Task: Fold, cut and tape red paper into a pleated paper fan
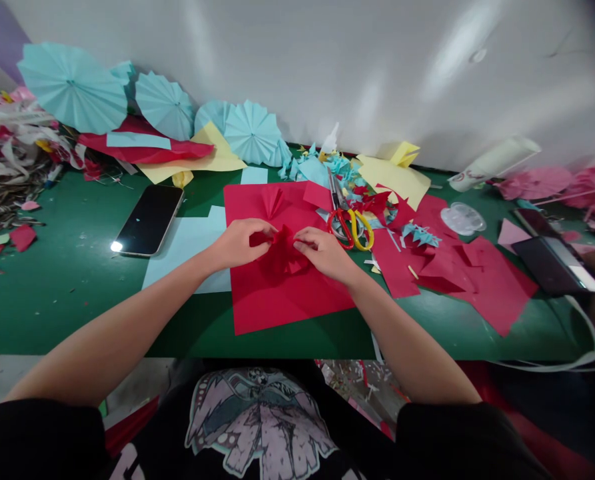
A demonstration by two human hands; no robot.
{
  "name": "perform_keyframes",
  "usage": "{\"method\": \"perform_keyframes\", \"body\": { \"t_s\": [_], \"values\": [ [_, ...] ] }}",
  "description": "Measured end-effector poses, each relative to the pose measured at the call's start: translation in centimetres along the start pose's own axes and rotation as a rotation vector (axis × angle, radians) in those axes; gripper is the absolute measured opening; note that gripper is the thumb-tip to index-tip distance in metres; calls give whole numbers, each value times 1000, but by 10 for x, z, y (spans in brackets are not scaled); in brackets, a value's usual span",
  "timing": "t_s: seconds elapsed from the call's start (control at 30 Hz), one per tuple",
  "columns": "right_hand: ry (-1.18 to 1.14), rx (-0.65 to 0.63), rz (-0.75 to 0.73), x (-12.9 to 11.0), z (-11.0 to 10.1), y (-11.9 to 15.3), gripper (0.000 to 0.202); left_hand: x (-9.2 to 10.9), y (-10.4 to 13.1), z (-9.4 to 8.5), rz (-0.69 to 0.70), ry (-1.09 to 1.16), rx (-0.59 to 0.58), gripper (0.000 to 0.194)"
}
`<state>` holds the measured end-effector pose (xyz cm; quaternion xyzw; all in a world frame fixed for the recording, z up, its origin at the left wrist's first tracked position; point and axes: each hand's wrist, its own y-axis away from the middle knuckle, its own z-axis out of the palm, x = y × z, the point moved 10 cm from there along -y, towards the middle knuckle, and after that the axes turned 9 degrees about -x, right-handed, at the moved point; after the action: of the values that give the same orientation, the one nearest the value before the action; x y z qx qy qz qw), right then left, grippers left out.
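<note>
Between my hands is a small pleated piece of red paper [288, 253], its folds fanned out above a large red sheet [267, 303]. My left hand [242, 241] pinches its left edge with curled fingers. On the other side, my right hand [324, 252] grips the right edge between thumb and fingers. Just behind them lies another folded red paper fan [272, 201] on the same sheet. Scissors [350, 223] with red and yellow handles rest close to my right hand. A light blue sheet [184, 250] sticks out from under the red one on the left.
A phone [150, 220] lies on the green table [92, 307] at left. Light blue paper rosettes [74, 90] lean against the wall. Red paper pieces [482, 280] and blue scraps spread to the right, near a clear plastic lid [463, 219] and a dark device [552, 263] with a white cable.
</note>
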<state>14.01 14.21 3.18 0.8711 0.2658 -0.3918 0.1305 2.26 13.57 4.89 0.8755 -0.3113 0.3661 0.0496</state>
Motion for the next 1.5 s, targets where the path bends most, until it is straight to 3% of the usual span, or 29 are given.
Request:
{"method": "perform_keyframes", "body": {
  "t_s": [0.2, 0.43, 0.57, 0.73, 0.9, 1.0, 1.03, 1.1, 1.23, 1.33, 1.5],
  "values": [
    [-20, -71, 2, 1, 6, -1, 20, -6, 0, 0, -108, 80, -13, 22],
    [7, -162, 29, -4, 15, 0, 16, -4, -1, 5, -103, 85, -62, 18],
    [11, -124, 67, 1, 12, 0, 24, -5, -1, 4, -130, 98, -63, 20],
    [-101, 69, 222, 22, -5, 4, 25, -24, 3, -8, -236, 282, 115, 19],
    [-380, -2, 249, 24, 5, 6, 27, -46, 11, -16, -283, 456, 360, 17],
    [-427, -18, 181, 18, 6, 5, 25, -50, 14, -15, -296, 576, 417, 9],
    [-437, 7, 148, 16, 3, 5, 24, -49, 14, -13, -296, 625, 409, 5],
    [-434, 75, 88, 12, -5, 6, 21, -45, 13, -9, -305, 721, 355, 17],
    [-314, 117, 84, 8, -14, 8, 21, -29, 10, 10, -370, 904, 109, 42],
    [-292, 104, 97, 4, -13, 10, 26, -18, 11, 25, -415, 1064, -39, 46],
    [-544, 84, 126, 5, 0, 11, 22, -15, 10, 24, -367, 1038, -7, 27]
  ]
}}
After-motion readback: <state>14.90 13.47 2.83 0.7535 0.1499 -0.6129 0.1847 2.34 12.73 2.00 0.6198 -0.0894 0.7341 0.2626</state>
